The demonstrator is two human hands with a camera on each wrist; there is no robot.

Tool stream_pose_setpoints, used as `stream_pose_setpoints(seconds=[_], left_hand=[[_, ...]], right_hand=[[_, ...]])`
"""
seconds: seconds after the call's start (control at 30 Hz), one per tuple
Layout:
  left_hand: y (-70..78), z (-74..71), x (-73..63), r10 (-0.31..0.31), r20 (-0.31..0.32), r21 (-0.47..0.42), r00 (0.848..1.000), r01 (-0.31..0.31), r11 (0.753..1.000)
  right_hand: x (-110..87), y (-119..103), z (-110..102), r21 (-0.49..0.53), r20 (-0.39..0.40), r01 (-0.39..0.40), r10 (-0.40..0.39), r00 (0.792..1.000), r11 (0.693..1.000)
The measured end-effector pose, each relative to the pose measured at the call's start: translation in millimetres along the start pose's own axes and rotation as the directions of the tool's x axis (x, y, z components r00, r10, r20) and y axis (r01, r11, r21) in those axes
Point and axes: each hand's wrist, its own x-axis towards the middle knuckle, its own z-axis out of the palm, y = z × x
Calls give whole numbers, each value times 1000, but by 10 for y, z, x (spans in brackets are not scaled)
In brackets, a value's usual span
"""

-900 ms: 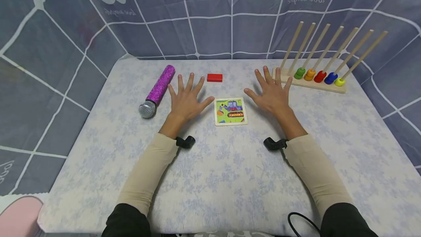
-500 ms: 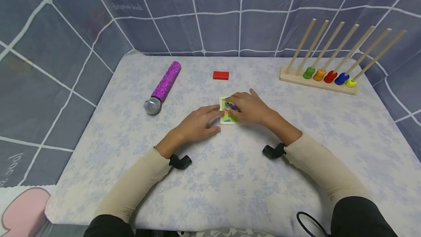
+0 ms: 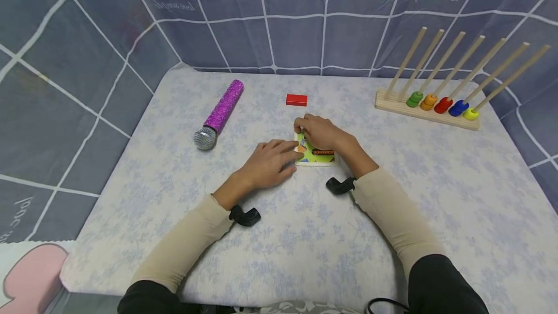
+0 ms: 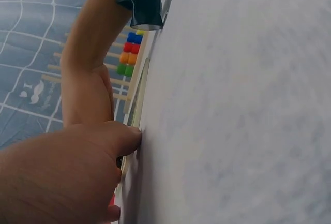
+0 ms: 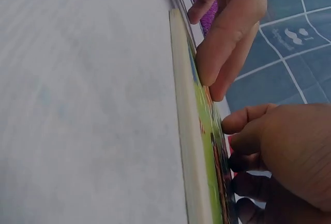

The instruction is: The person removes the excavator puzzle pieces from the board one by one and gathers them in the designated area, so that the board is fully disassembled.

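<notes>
A small square wooden jigsaw puzzle (image 3: 320, 155) with a bright picture of a digger lies flat on the table. My left hand (image 3: 269, 163) rests at its left side, fingers fairly straight, two fingertips touching the picture. My right hand (image 3: 321, 131) is over the far part, its fingers curled down at the far left corner. In the right wrist view the fingertips of my right hand (image 5: 289, 151) meet the puzzle's (image 5: 199, 131) far edge; whether they pinch a piece is hidden. The left wrist view shows my left hand (image 4: 67, 167) against the puzzle's thin edge (image 4: 138, 97).
A red block (image 3: 296, 100) lies just beyond the puzzle. A glittery purple microphone (image 3: 224, 106) is at the left. At the back right stands a wooden bead rack (image 3: 427, 114) with tall pegs and coloured beads. A black cable (image 3: 385, 300) shows at the front edge.
Both hands came from lying spread on the table to the puzzle. Since half a second ago the right hand has shifted to its far edge and curled its fingers; the left has stayed at the left side.
</notes>
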Motion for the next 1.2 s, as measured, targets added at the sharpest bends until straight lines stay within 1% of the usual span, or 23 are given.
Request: stream_pose_setpoints(seconds=[0.13,0.33,0.47,0.57,0.7,0.77,0.93,1.03,1.2], left_hand=[[5,24,-25,10,-23,34,1000,-9,999],[19,49,-46,9,-40,67,999,-7,998],[31,52,-52,-14,-30,72,999,16,997],[37,55,-46,-19,-24,72,1000,21,997],[46,51,-31,-11,-23,70,1000,12,997],[49,45,-26,-16,-14,69,1000,17,997],[51,24,-17,-21,-13,72,1000,22,997],[51,22,-11,-13,-18,69,1000,14,997],[54,30,-13,-7,-20,61,1000,8,998]], right_hand=[[31,1,53,5,-9,39,-39,999,999],[72,10,119,-6,-30,48,-49,998,999],[83,35,138,18,-51,75,-74,996,997],[68,59,128,44,-76,93,-89,993,995],[23,113,99,39,-103,86,-81,991,996],[3,135,85,36,-112,79,-75,991,996],[-18,147,58,42,-100,89,-85,991,995],[-26,133,53,34,-87,94,-91,992,995],[-35,105,64,18,-89,94,-92,992,995]])
